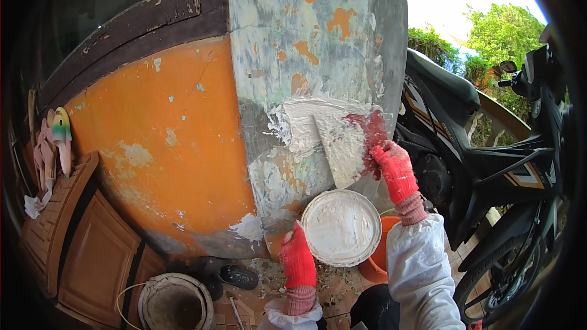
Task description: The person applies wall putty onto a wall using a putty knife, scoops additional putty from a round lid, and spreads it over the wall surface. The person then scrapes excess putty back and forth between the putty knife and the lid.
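A: Where is the spreader (367,137)?
B: Flat against the pillar (269,49), low on its face. It's a red plate, mostly coated in white paste (302,122), and more paste lies on the pillar just left of it.

A: And the hands?
B: The right hand (394,171), in a red glove, grips the spreader by its right edge. The left hand (298,263), gloved alike, clasps the rim of a round lid (340,228) in front of the pillar's foot. The lid is smeared white.

A: What is the pillar like?
B: Grey and patchy, with orange flecks above the paste.

A: And the room around it?
B: Left of the pillar runs an orange wall (177,122), scuffed pale in places, under a dark window frame (177,30). Further left of the pillar stands a wooden cabinet (101,250). Right of the pillar is a black motorbike (465,153), with greenery (507,33) behind.

A: Below?
B: Tiled floor (335,307), strewn with crumbs near the pillar's foot. An orange bucket (374,270) sits just before the pillar, partly behind the lid; a pail (146,305) and a dark shoe (238,277) lie to the pillar's left.
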`<move>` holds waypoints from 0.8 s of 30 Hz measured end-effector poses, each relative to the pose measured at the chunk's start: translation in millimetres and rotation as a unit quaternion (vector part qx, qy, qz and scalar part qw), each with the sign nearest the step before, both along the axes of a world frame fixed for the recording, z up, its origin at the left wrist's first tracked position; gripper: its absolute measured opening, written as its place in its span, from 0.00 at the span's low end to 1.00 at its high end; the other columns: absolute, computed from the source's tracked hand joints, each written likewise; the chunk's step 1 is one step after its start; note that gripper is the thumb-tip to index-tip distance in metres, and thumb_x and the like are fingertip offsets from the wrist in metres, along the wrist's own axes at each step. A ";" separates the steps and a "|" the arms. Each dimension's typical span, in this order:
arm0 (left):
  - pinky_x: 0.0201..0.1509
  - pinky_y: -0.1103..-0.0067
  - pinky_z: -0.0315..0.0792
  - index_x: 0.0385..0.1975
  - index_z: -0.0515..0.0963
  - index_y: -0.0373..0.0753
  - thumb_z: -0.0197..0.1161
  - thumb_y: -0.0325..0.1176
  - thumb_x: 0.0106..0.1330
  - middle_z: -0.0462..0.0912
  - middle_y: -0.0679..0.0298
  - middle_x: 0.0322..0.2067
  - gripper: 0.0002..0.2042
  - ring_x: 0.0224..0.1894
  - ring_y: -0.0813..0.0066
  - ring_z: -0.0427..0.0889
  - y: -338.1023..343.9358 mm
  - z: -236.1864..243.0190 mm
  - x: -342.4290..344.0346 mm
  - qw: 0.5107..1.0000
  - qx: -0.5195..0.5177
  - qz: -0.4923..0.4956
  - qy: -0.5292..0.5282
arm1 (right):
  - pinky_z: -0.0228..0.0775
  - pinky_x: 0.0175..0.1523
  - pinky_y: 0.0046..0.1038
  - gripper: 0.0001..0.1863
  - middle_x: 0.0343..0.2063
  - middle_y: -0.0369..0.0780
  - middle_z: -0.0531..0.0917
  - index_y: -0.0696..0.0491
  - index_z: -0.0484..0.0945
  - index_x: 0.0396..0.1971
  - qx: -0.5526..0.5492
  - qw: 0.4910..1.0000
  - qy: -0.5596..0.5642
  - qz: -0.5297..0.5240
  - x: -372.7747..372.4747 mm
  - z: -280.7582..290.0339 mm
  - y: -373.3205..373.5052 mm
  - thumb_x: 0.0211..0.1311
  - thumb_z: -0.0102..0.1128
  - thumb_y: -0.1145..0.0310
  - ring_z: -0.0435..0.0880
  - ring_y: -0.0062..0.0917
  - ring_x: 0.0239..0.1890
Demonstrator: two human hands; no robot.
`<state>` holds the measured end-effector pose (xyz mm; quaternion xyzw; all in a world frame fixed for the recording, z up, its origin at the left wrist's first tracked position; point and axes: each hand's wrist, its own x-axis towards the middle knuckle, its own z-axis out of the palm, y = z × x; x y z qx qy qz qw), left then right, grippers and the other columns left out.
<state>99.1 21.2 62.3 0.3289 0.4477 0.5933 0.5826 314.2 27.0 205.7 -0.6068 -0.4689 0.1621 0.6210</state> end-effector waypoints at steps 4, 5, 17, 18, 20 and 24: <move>0.31 0.81 0.65 0.26 0.76 0.34 0.57 0.46 0.65 0.72 0.71 0.20 0.18 0.25 0.82 0.68 -1.6 1.5 4.5 1.000 0.010 0.016 -0.007 | 0.64 0.17 0.23 0.12 0.16 0.37 0.77 0.59 0.74 0.28 0.012 0.999 0.023 -0.020 0.5 2.4 7.1 0.61 0.57 0.64 0.73 0.21 0.11; 0.31 0.81 0.65 0.26 0.76 0.34 0.57 0.46 0.65 0.72 0.71 0.20 0.18 0.25 0.82 0.68 -2.0 3.2 6.4 1.000 0.012 0.014 -0.008 | 0.64 0.17 0.23 0.12 0.16 0.37 0.77 0.59 0.74 0.29 0.026 0.998 0.017 -0.051 11.2 0.8 2.5 0.61 0.57 0.64 0.73 0.22 0.11; 0.27 0.82 0.68 0.34 0.76 0.32 0.55 0.46 0.66 0.77 0.67 0.25 0.18 0.25 0.81 0.74 3.4 -9.6 6.6 1.000 0.015 0.019 0.003 | 0.67 0.19 0.21 0.14 0.17 0.36 0.78 0.58 0.76 0.32 0.034 0.999 0.012 0.013 -15.0 15.6 7.6 0.57 0.59 0.61 0.74 0.18 0.13; 0.26 0.82 0.67 0.34 0.76 0.33 0.56 0.46 0.66 0.77 0.67 0.24 0.18 0.24 0.81 0.73 2.9 -8.2 8.4 1.000 0.012 0.016 0.005 | 0.67 0.19 0.21 0.15 0.17 0.36 0.78 0.59 0.76 0.32 0.038 0.999 0.019 0.012 -17.6 16.3 13.5 0.57 0.59 0.60 0.74 0.18 0.13; 0.24 0.83 0.67 0.33 0.76 0.33 0.56 0.46 0.66 0.76 0.68 0.24 0.18 0.23 0.82 0.73 1.8 -4.9 9.9 1.000 0.010 0.011 0.009 | 0.66 0.19 0.22 0.16 0.18 0.37 0.78 0.58 0.77 0.33 0.040 0.999 0.019 0.002 -15.2 13.8 16.4 0.57 0.59 0.59 0.74 0.19 0.13; 0.23 0.83 0.66 0.33 0.76 0.34 0.56 0.47 0.66 0.76 0.68 0.23 0.18 0.22 0.82 0.72 0.9 -0.8 5.1 0.999 -0.017 0.010 0.038 | 0.67 0.19 0.22 0.16 0.18 0.37 0.79 0.58 0.76 0.34 0.031 0.998 0.019 -0.056 7.2 -6.5 4.6 0.58 0.58 0.59 0.73 0.19 0.13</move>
